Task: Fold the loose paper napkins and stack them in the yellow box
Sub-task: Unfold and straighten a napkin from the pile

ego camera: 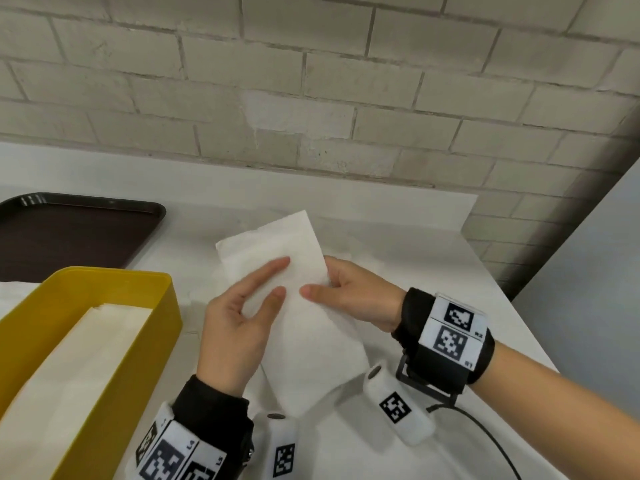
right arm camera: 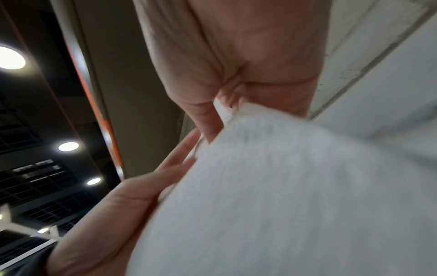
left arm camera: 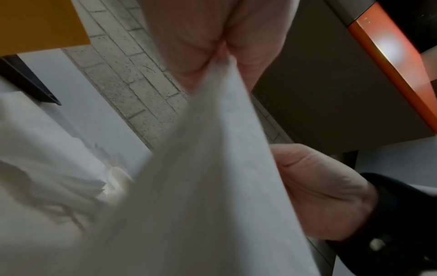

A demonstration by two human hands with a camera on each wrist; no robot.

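Note:
A white paper napkin (ego camera: pixel 277 244) is held up over the white table (ego camera: pixel 433 244), tilted, with one fold in it. My left hand (ego camera: pixel 235 320) pinches its left side, two fingers lying on top. My right hand (ego camera: pixel 349 292) pinches the right edge, thumb on top and fingers behind. In the left wrist view the napkin (left arm camera: pixel 212 168) runs out from between my left hand's fingers (left arm camera: pixel 201 37). In the right wrist view the napkin (right arm camera: pixel 283 186) is nipped by my right hand (right arm camera: pixel 236 56). The yellow box (ego camera: pixel 162 306) stands at the left with a stack of folded napkins (ego camera: pixel 86 358) inside.
A dark brown tray (ego camera: pixel 69 230) lies at the back left behind the box. Loose white napkins (left arm camera: pixel 47 168) lie on the table under and beside my hands. A brick wall (ego camera: pixel 311 98) closes the far side; the table's right edge runs diagonally near my right forearm.

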